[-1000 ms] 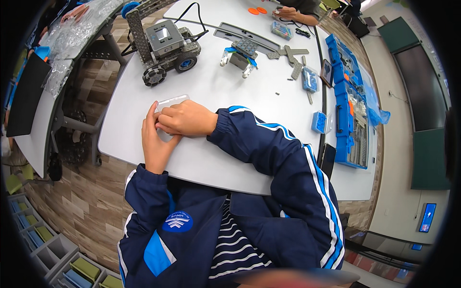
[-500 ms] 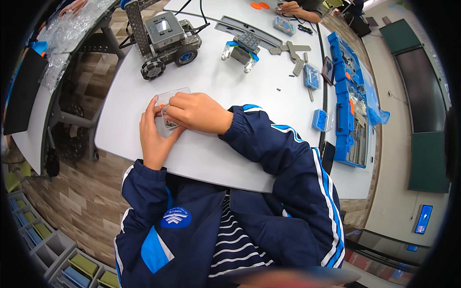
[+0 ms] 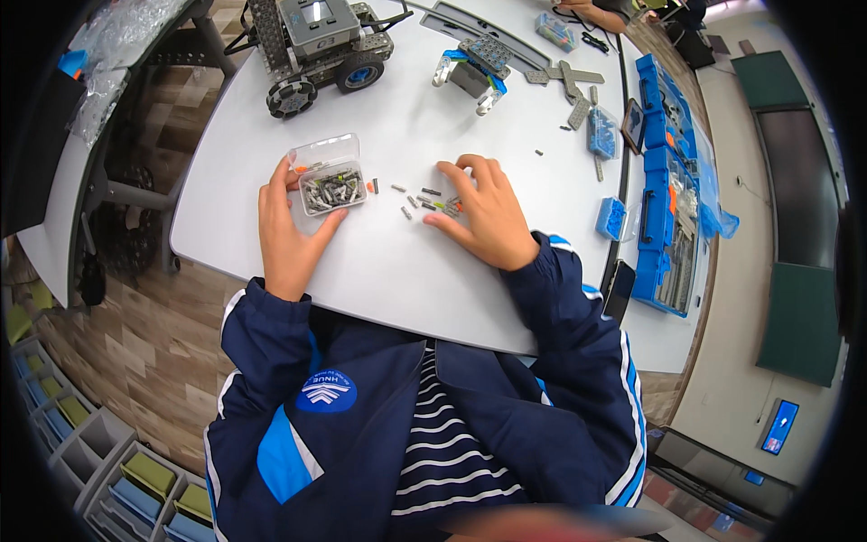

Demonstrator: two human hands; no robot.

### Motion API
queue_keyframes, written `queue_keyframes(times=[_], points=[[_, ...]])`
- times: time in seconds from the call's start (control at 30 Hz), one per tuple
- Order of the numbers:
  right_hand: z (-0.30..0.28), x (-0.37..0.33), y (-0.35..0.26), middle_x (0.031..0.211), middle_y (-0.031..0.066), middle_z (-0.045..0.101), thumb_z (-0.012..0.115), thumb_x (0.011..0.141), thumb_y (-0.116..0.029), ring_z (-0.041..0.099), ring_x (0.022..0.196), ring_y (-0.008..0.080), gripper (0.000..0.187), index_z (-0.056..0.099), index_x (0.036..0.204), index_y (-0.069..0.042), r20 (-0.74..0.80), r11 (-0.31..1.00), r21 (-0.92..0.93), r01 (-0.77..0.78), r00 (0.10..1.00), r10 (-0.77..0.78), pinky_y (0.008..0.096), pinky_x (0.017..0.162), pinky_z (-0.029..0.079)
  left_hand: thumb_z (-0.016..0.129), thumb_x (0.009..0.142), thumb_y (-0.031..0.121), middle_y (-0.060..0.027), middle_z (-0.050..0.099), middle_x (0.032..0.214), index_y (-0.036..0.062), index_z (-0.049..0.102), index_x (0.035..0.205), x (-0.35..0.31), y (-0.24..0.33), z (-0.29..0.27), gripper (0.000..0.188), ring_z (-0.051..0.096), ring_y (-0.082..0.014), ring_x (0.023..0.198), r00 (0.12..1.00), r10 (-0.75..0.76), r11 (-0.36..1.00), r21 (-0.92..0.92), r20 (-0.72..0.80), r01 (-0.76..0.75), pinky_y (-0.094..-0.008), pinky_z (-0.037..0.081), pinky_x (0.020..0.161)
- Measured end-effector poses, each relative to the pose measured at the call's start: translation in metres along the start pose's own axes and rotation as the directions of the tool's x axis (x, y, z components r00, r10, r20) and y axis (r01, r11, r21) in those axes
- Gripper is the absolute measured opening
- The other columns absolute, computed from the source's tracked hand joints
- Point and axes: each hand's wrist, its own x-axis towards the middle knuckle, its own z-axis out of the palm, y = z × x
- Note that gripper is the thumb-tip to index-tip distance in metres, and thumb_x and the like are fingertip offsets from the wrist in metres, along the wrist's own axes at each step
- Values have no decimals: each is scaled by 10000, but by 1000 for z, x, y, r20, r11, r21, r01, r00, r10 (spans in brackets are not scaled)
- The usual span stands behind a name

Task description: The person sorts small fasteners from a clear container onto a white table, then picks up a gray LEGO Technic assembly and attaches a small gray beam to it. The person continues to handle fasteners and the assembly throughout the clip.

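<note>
A small clear plastic box (image 3: 365, 191) stands on the table with its lid (image 3: 338, 147) tipped back. Grey, black and a few coloured connector pins (image 3: 330, 188) fill it. My left hand (image 3: 293, 239) grips the box at its left side, thumb along the near edge. To the right, several loose pins (image 3: 422, 200) lie scattered on the white tabletop. Over the right end of these pins is my right hand (image 3: 490, 214), palm down, thumb and fingers apart; it covers some of them. One dark pin (image 3: 377, 185) rests just beside the box.
A wheeled robot (image 3: 321, 50) stands at the far left, a small claw assembly (image 3: 474, 72) behind my hands. Grey beams (image 3: 575, 90) and blue pin boxes (image 3: 611, 217) lie toward the right. A large blue case (image 3: 657, 226) and a phone (image 3: 618, 289) are further right.
My right hand has left the box and moved right, fingers spreading. Loose pins now lie on the table there. The box's contents have come into view; my left hand stays at the box.
</note>
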Motion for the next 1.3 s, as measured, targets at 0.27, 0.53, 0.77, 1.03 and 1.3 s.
queue_keyframes(times=[0.27,0.53,0.77,1.03,1.3], points=[[22,-35,-5,1673,281,222,692,891,-633,185,1576,432,1075,247,1622,19,105,996,59,-67,993,61,547,1278,140,885,769,122,-181,509,1451,23,397,1534,-19,21,-5,913,495,-327,1265,939,252,968,62,-235,-244,-408,470,927],[40,14,-19,1483,248,427,714,899,-556,391,1390,423,827,490,1462,6,-33,981,121,155,988,-152,540,1184,302,786,808,21,-172,592,1390,13,497,1422,-26,30,7,679,546,-313,1212,937,280,950,-77,-208,-301,-380,486,875],[49,44,-4,1138,93,593,821,857,-322,528,1072,308,380,695,1139,-101,-102,907,363,212,977,-188,404,937,421,754,835,-30,-155,655,1236,19,668,1215,-34,30,-6,392,641,-288,1031,953,268,958,-70,-139,-280,-357,527,784],[-10,6,11,1268,136,575,935,734,-286,598,1055,267,720,647,1342,-33,110,947,315,-62,994,29,363,917,523,758,846,2,-172,624,1221,-37,621,1299,-44,40,16,475,628,-323,1063,982,112,992,-83,151,-100,-394,541,903],[2,-11,5,1127,86,600,916,767,-152,598,913,144,648,669,1347,-4,138,891,384,-242,969,204,248,737,540,787,821,44,-172,565,1202,-102,572,1338,-17,44,38,579,577,-345,1119,982,146,986,60,116,-154,-409,511,960]])
